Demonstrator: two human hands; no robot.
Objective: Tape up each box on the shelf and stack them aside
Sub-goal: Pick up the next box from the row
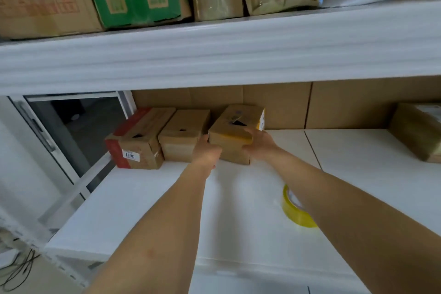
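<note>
Smooth white shelf point(148, 210) below a thick white upper board; plain cardboard lining the back wall; dark window opening at left. Three small brown cardboard boxes in a row at the back, the rightmost box point(235, 135) tilted and clasped between left hand point(207, 151) and right hand point(259, 143), fingers curled round its sides; yellow tape roll point(294, 211) lying near the right forearm.

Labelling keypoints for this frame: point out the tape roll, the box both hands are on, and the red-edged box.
tape roll point(294, 211): head view, yellow outer band.
held box point(232, 149): head view, front face between the hands.
red-edged box point(140, 150): head view, front face above the white label.
</note>
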